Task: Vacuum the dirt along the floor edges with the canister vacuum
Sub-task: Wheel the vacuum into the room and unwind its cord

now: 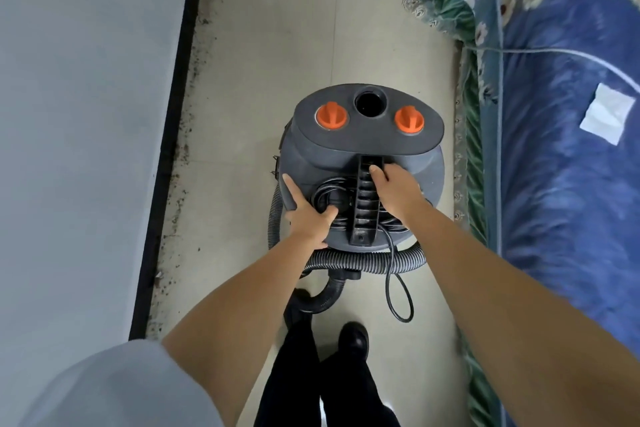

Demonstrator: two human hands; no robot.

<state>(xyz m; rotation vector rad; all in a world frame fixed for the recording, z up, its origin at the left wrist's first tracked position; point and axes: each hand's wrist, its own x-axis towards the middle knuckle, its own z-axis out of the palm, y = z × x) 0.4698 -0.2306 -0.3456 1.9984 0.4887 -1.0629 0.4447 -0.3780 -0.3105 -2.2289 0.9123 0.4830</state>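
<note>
A grey canister vacuum (360, 146) with two orange knobs and an open round port stands on the tiled floor in front of me. My right hand (393, 189) grips its black ribbed carry handle (365, 204) from the right. My left hand (311, 215) rests on the canister's left top, fingers straight, thumb at the coiled black power cord (329, 199). The ribbed grey hose (363, 260) curls around the near side, and a cord loop (398, 288) hangs to the floor. Dark dirt (180, 163) lies along the floor edge at the left.
A grey wall with a black baseboard (166, 163) runs along the left. A bed with a blue floral cover (561, 149) and a white paper scrap fills the right side. My legs and black shoes (353, 340) stand just behind the vacuum in the narrow aisle.
</note>
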